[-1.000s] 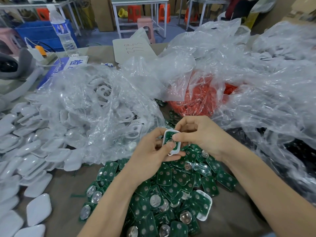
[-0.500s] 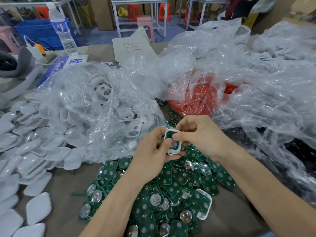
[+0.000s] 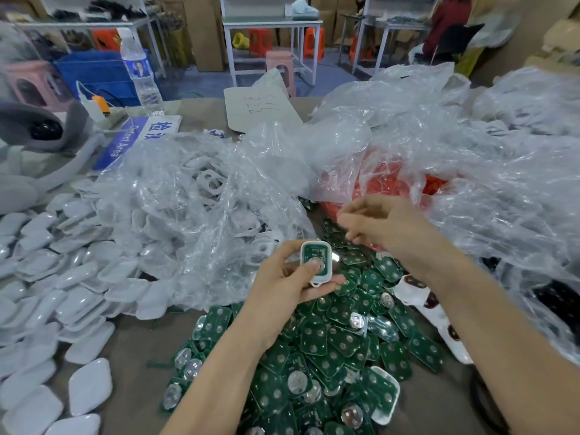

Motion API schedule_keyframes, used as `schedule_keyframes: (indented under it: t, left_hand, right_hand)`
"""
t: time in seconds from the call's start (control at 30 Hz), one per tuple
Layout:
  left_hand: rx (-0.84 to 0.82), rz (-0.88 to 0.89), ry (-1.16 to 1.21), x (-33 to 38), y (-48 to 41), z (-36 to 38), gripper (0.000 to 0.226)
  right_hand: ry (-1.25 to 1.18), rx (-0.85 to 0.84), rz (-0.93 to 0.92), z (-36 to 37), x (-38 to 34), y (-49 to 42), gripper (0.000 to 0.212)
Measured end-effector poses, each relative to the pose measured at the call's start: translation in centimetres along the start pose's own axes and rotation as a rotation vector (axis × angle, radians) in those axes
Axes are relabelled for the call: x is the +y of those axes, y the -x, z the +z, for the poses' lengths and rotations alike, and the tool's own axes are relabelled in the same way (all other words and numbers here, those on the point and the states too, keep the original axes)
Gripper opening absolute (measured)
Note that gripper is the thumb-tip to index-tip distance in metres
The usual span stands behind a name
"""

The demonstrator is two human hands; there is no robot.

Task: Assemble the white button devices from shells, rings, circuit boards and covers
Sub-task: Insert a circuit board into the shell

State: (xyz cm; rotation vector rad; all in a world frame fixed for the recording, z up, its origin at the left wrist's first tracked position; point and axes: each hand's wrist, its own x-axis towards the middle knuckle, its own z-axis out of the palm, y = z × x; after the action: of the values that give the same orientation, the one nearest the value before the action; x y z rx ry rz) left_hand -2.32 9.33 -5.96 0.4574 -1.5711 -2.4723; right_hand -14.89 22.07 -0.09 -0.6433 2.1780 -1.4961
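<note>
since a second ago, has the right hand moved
Yes. The right hand left the shell and moved forward, toward the orange bag.

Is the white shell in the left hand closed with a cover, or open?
Open: the white shell gripped by the left hand shows its green circuit board bare, with no cover over it.

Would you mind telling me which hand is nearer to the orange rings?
Right. The right hand hovers at the near edge of the orange rings; the left hand is nearer the person, gripping the white shell.
</note>
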Motion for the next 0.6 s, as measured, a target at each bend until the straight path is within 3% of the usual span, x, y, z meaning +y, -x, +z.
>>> schedule_keyframes:
  t: [0.1,0.23,0.6]
  left_hand:
    - [-0.008,-0.030,0.067,0.2,-0.1,-0.1,0.023]
    - [-0.019,-0.065,0.141,0.4,-0.2,-0.2,0.024]
    - [-0.021,-0.040,0.007,0.2,-0.2,-0.3,0.025]
  right_hand:
    - [0.022,0.078,-0.040,-1.3,-1.3,-1.5,0.005]
    - [0.191,0.053,-0.069,-1.8,-2.7,-3.4,0.005]
    - [0.377,-0.337,-0.368,5.5,-8.0,-4.5,0.013]
